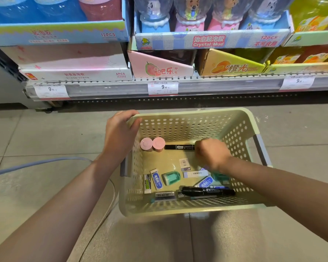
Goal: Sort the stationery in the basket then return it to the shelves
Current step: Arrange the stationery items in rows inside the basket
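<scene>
A pale green perforated basket stands on the floor in front of the shelves. My left hand grips its far left corner rim. My right hand is inside the basket, fingers curled at the right end of a black marker lying by the far wall. Two pink round containers stand left of that marker. On the basket floor lie several erasers, a green sharpener, a white eraser and a second black marker near the front wall.
A shelf edge with price tags runs across above the basket. Boxes of Crystal Mud slime and other toy slime cartons fill the shelves. A grey cable lies on the tiled floor to the left.
</scene>
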A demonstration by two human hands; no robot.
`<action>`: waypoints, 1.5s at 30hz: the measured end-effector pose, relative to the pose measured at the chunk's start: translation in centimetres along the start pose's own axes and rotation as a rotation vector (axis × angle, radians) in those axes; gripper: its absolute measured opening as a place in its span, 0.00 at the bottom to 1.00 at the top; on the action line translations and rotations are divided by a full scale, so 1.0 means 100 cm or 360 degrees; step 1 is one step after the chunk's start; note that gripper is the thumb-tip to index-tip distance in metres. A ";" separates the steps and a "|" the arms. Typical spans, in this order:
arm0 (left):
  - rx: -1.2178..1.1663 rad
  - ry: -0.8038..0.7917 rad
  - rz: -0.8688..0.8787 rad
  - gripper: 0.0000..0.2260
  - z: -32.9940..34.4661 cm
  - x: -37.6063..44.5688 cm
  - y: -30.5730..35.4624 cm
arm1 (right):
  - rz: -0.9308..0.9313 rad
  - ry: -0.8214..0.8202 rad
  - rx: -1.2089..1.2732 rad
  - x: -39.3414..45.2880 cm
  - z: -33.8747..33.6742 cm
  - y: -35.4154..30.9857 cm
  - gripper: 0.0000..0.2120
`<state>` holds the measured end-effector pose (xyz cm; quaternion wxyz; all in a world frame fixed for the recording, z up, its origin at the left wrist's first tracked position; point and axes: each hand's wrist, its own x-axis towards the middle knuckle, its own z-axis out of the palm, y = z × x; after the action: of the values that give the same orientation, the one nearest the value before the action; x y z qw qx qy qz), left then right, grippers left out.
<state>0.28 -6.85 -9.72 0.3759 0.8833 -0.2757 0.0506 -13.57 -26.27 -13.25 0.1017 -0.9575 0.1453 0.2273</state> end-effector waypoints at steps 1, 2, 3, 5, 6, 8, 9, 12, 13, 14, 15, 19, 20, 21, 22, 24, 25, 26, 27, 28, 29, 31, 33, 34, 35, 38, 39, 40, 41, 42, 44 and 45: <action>-0.0005 0.0002 -0.0012 0.05 0.000 0.000 0.000 | 0.0063 0.0098 0.0009 0.002 -0.003 0.003 0.02; -0.0009 -0.0001 -0.0025 0.05 0.000 0.000 0.001 | 0.0121 0.0174 -0.0025 0.005 -0.004 0.007 0.04; -0.0013 -0.0007 -0.0034 0.05 0.000 0.000 0.001 | 0.0162 0.0234 -0.0062 0.007 -0.003 0.009 0.07; -0.0033 -0.0022 -0.0047 0.05 0.000 0.000 0.000 | 0.0190 0.0237 -0.0142 0.012 0.002 0.013 0.10; -0.0042 -0.0028 -0.0052 0.05 0.000 0.000 0.000 | 0.0190 0.0199 -0.0161 0.014 0.005 0.013 0.11; -0.0035 -0.0038 -0.0055 0.06 0.000 0.000 0.000 | 0.0161 0.0150 -0.0192 0.015 0.008 0.013 0.12; -0.0035 -0.0036 -0.0063 0.06 0.000 0.000 -0.001 | 0.0128 0.0158 -0.0204 0.015 0.008 0.013 0.12; -0.0046 -0.0009 -0.0086 0.06 0.000 0.001 0.000 | 0.0124 0.0188 -0.0209 0.014 0.006 0.013 0.13; -0.0049 -0.0003 -0.0089 0.06 0.000 0.001 0.000 | 0.0135 0.0193 -0.0198 0.014 0.005 0.014 0.14; -0.0059 0.0000 -0.0095 0.07 0.000 0.001 0.000 | 0.0152 0.0181 -0.0184 0.014 0.004 0.014 0.14; -0.0072 -0.0001 -0.0102 0.07 0.001 0.001 -0.001 | 0.0159 0.0172 -0.0179 0.014 0.003 0.014 0.14; -0.0116 -0.0010 -0.0120 0.07 0.001 0.001 -0.002 | 0.0182 0.0158 -0.0279 0.016 -0.001 0.016 0.10; -0.0116 -0.0007 -0.0125 0.07 0.001 0.001 -0.001 | 0.0186 0.0141 -0.0305 0.016 -0.001 0.016 0.09; -0.0110 -0.0003 -0.0125 0.07 0.001 0.001 0.000 | 0.0183 0.0125 -0.0322 0.017 0.000 0.016 0.09; -0.0104 -0.0003 -0.0121 0.07 0.001 0.001 0.000 | 0.0178 0.0098 -0.0325 0.016 0.000 0.016 0.09; -0.0106 -0.0007 -0.0115 0.07 0.000 0.001 0.002 | 0.0154 0.0080 -0.0329 0.015 -0.002 0.015 0.10; -0.0104 -0.0005 -0.0118 0.07 0.000 0.001 0.002 | 0.0135 0.0088 -0.0328 0.015 -0.004 0.015 0.11; -0.0096 -0.0004 -0.0122 0.06 0.000 0.001 0.003 | 0.0116 0.0089 -0.0332 0.014 -0.005 0.014 0.11; -0.0087 -0.0010 -0.0130 0.06 0.000 0.001 0.003 | 0.0091 0.0086 -0.0350 0.013 -0.007 0.014 0.11; -0.0085 -0.0023 -0.0139 0.06 0.000 0.001 0.002 | 0.0066 0.0075 -0.0371 0.013 -0.007 0.014 0.11; -0.0092 -0.0039 -0.0150 0.05 0.000 0.001 0.002 | 0.0042 0.0062 -0.0395 0.013 -0.008 0.014 0.11; -0.0101 -0.0065 -0.0156 0.05 -0.001 0.001 0.002 | 0.0026 0.0038 -0.0425 0.014 -0.009 0.013 0.08; -0.0103 -0.0083 -0.0156 0.05 -0.001 0.001 0.002 | 0.0040 0.0025 -0.0434 0.014 -0.012 0.012 0.07; -0.0094 -0.0086 -0.0152 0.05 -0.001 0.001 0.002 | 0.0030 0.0034 -0.0427 0.013 -0.013 0.011 0.07; -0.0078 -0.0082 -0.0142 0.05 -0.001 0.001 0.002 | 0.0004 0.0048 -0.0418 0.011 -0.014 0.010 0.07; -0.0011 -0.0051 -0.0082 0.05 -0.001 0.001 0.001 | -0.0215 0.0017 -0.0446 0.000 -0.010 0.000 0.09; 0.0025 -0.0047 -0.0056 0.05 -0.001 0.001 0.001 | -0.0312 -0.0053 -0.0486 -0.004 -0.006 -0.005 0.10; 0.0067 -0.0047 -0.0022 0.05 -0.001 0.001 0.001 | -0.0400 -0.0164 -0.0508 -0.009 0.000 -0.009 0.10; 0.0112 -0.0053 0.0007 0.05 0.000 0.001 0.000 | -0.0445 -0.0292 -0.0472 -0.012 0.006 -0.013 0.11; 0.0158 -0.0062 0.0024 0.06 0.000 0.002 0.000 | -0.0459 -0.0410 -0.0402 -0.014 0.012 -0.015 0.13; 0.0255 -0.0077 0.0041 0.08 0.000 0.003 0.002 | -0.0480 -0.0519 -0.0263 -0.015 0.020 -0.019 0.13; 0.0296 -0.0079 0.0060 0.11 -0.001 0.003 0.003 | -0.0496 -0.0518 -0.0214 -0.015 0.023 -0.020 0.12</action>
<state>0.36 -7.08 -9.35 0.2842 0.9100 -0.2957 0.0612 -15.12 -23.50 -14.30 0.0936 -0.9238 -0.0381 0.3694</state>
